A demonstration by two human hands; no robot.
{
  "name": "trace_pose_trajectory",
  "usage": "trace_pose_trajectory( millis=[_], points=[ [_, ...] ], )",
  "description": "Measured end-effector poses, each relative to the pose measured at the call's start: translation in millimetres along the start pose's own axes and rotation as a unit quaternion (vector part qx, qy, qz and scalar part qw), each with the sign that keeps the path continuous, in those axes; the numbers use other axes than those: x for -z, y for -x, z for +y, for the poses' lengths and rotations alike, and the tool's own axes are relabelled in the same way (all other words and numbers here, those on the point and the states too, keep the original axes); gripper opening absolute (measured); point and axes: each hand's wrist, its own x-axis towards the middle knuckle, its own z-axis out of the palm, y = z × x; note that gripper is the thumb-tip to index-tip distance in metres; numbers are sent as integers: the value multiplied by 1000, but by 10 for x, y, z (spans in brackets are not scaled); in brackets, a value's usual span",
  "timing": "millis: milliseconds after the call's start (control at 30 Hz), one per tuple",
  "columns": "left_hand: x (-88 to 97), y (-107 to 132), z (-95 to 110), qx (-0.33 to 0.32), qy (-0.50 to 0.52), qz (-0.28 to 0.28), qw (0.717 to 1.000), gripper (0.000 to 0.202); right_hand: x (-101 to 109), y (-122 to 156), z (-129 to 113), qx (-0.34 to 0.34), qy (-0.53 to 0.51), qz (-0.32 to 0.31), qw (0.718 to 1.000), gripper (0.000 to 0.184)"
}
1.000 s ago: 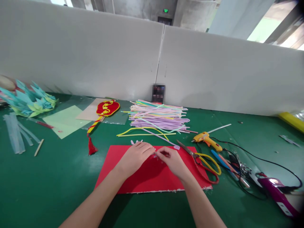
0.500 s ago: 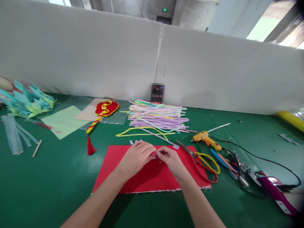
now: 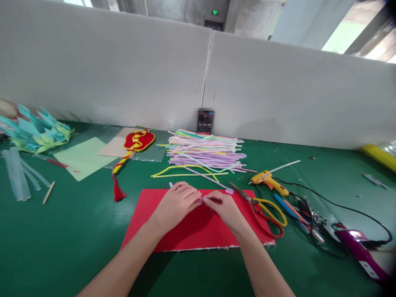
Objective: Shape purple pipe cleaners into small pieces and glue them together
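Over the red board (image 3: 198,235), my left hand (image 3: 179,202) is closed, its fingers curled around a lilac pipe cleaner (image 3: 171,185) whose pale end pokes out at the far left of the knuckles. My right hand (image 3: 222,208) pinches at the same piece, thumb and forefinger meeting the left fingertips. Most of the piece is hidden by the fingers. Just right of the right hand lie scissors (image 3: 272,210) with yellow and red handles, partly on the board. A lilac pipe cleaner with a coiled end (image 3: 229,191) touches the board's far edge.
A pile of pastel pipe cleaners (image 3: 204,150) lies behind the board. To the right are a yellow glue gun (image 3: 269,181), a black cord and a purple tool (image 3: 361,251). At left, a red-and-yellow fan with tassel (image 3: 139,141), green paper (image 3: 83,159) and teal paper leaves (image 3: 40,130).
Both hands stay nearly in place over the board. The right fingers have shifted slightly against the left fingertips. Nothing else on the table has moved.
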Motion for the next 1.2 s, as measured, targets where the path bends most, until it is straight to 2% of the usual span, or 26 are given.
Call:
trace_pose_trajectory(
  millis=[467, 733, 800, 867, 933, 1000, 1200],
  points=[
    [-13, 12, 7, -21, -9, 14, 1000, 18, 1, 7, -21, -5, -12, -6, 1000, 17],
    [5, 12, 8, -19, 16, 0, 1000, 20, -17, 11, -18, -3, -8, -3, 1000, 15],
    [15, 1, 29, 7, 40, 8, 999, 18, -14, 6, -17, 2, -16, 4, 1000, 15],
    [27, -12, 57, 76, 82, 20, 994, 19, -11, 1, -19, 9, -20, 24, 999, 17],
    [37, -24, 86, 159, 142, 26, 977, 23, -12, -4, -27, 15, -17, 42, 999, 19],
    [36, -34, 112, 212, 204, 21, 956, 22, -22, -6, -41, 23, -14, 51, 998, 19],
    [-13, -50, 157, 248, 294, 29, 923, 13, -77, 7, -78, 55, 3, 44, 998, 15]
  ],
)
